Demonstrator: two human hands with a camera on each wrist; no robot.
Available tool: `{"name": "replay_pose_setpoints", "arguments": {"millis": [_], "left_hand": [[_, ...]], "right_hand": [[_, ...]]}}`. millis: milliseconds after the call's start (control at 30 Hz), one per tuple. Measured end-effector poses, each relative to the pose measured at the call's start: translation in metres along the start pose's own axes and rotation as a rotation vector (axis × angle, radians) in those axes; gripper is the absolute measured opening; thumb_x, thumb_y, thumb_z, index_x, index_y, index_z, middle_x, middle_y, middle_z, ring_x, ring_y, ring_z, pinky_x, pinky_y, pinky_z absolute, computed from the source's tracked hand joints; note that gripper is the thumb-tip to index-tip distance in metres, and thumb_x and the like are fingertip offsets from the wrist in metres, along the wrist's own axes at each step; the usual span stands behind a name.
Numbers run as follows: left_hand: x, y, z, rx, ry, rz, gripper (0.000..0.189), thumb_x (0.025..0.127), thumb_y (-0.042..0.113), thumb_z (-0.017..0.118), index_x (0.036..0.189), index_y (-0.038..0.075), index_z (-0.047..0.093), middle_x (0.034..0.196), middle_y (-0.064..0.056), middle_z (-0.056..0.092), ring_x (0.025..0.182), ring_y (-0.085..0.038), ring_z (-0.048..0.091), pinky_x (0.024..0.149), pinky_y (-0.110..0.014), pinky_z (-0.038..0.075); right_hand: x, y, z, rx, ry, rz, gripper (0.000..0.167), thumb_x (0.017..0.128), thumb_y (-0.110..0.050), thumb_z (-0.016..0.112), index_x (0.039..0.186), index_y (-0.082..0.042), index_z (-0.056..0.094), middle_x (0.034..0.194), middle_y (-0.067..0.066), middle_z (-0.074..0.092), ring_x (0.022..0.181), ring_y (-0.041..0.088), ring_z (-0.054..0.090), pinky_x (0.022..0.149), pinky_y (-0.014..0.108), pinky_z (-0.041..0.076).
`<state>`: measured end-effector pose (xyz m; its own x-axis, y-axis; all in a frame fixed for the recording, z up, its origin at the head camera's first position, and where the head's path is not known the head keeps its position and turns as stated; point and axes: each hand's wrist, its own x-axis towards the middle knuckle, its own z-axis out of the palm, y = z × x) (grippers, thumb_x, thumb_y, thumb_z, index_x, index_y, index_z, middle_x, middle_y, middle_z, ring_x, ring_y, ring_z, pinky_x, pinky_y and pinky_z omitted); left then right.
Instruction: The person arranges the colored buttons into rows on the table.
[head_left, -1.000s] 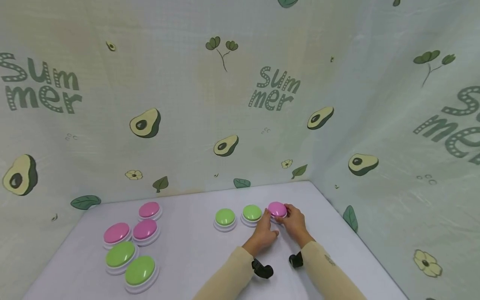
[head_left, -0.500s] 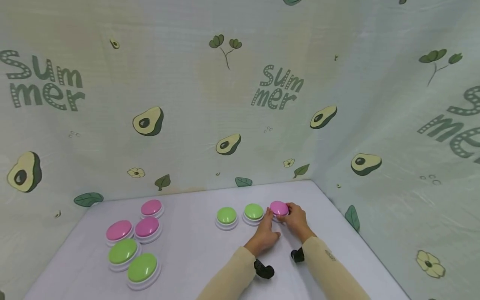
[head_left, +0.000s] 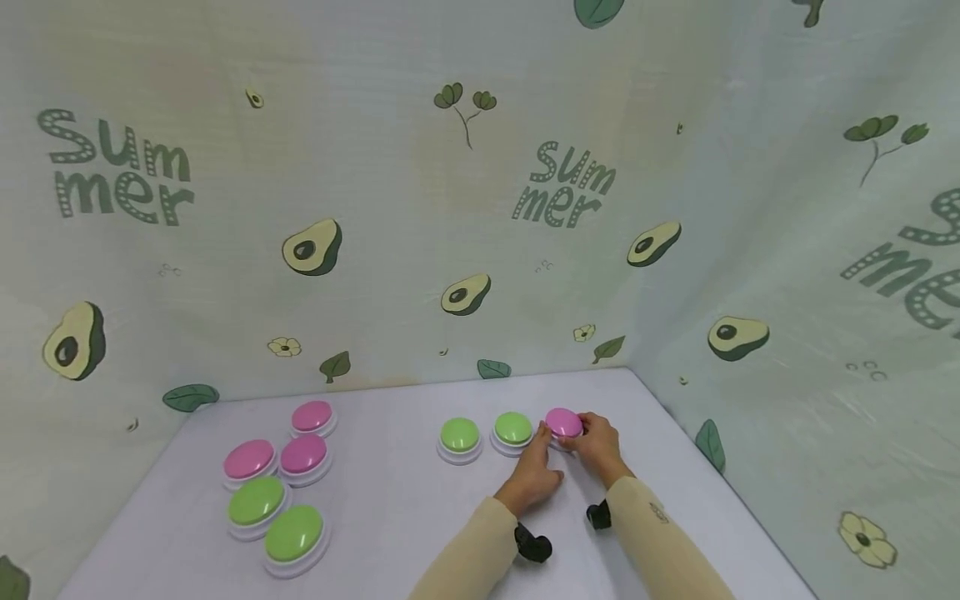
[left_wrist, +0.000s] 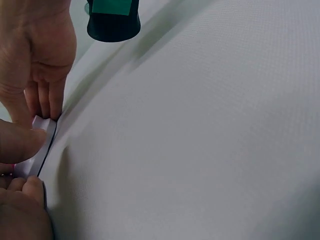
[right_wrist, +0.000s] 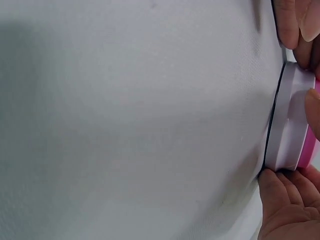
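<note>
A pink dome-topped push button point(head_left: 564, 422) with a white base sits flat at the right end of a row near the table's back. My right hand point(head_left: 602, 446) holds it, thumb at the front and fingers along the right side. My left hand point(head_left: 534, 477) touches its left side with extended fingers, thumb apart. Just left of it stand a green push button point(head_left: 513, 427) and another green push button point(head_left: 459, 434). In the right wrist view, the white base point(right_wrist: 290, 115) shows between both hands' fingers, touching the table. The left wrist view shows only part of that base point(left_wrist: 37, 155).
On the table's point(head_left: 397, 500) left side stand a back pink button point(head_left: 311, 415), two more pink ones point(head_left: 249, 458) and two larger green buttons point(head_left: 294, 533). A printed cloth point(head_left: 390, 183) hangs behind the table and along its right edge.
The view has shifted slightly, moving everything a little to the right in the picture. Both hands stay at the pink push button, which keeps its place beside the green ones.
</note>
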<state>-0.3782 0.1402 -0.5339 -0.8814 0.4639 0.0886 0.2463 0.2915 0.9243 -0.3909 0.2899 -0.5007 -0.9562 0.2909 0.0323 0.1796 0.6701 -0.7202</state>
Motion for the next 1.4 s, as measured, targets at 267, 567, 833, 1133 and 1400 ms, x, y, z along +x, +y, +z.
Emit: {"name": "replay_pose_setpoints", "arguments": {"millis": [267,567,833,1133,1400], "left_hand": [[0.001,-0.005,0.001,0.003,0.025,-0.004,0.083,0.086,-0.012,0.069,0.159,-0.010,0.030,0.172,-0.021,0.021,0.157,-0.033,0.024,0.122,-0.040,0.035],[0.000,-0.002,-0.002,0.005,0.063,-0.001,0.082,0.085,-0.008,0.073,0.157,-0.010,0.035,0.170,-0.021,0.025,0.156,-0.035,0.029,0.121,-0.041,0.038],[-0.002,-0.005,0.002,0.004,0.073,-0.005,0.081,0.090,0.003,0.076,0.159,-0.006,0.035,0.171,-0.019,0.025,0.156,-0.034,0.029,0.119,-0.042,0.041],[-0.011,-0.005,0.007,0.036,0.085,-0.008,0.080,0.091,0.010,0.078,0.159,-0.004,0.038,0.170,-0.019,0.029,0.154,-0.035,0.034,0.119,-0.046,0.042],[-0.028,0.000,-0.001,-0.055,0.099,-0.037,0.074,0.093,0.011,0.077,0.156,-0.006,0.042,0.163,-0.023,0.041,0.148,-0.039,0.043,0.122,-0.049,0.038]], "right_hand": [[-0.002,-0.001,0.000,-0.001,0.014,0.045,0.066,0.086,-0.010,0.086,0.138,0.015,0.054,0.139,0.036,0.057,0.131,0.051,0.055,0.112,0.058,0.046],[0.000,-0.003,0.000,0.007,0.008,0.065,0.066,0.088,-0.013,0.085,0.139,0.014,0.054,0.141,0.037,0.056,0.132,0.052,0.053,0.112,0.059,0.047],[-0.007,-0.001,0.000,0.005,0.017,0.032,0.065,0.088,-0.016,0.085,0.136,0.016,0.054,0.138,0.038,0.056,0.129,0.053,0.054,0.109,0.060,0.048],[-0.010,0.009,0.005,-0.020,0.072,-0.003,0.059,0.086,-0.018,0.087,0.125,0.017,0.060,0.125,0.037,0.065,0.117,0.051,0.062,0.101,0.060,0.053],[-0.017,0.000,0.006,-0.044,0.118,-0.033,0.072,0.087,-0.025,0.085,0.133,0.020,0.053,0.131,0.041,0.059,0.122,0.058,0.056,0.104,0.065,0.048]]}}
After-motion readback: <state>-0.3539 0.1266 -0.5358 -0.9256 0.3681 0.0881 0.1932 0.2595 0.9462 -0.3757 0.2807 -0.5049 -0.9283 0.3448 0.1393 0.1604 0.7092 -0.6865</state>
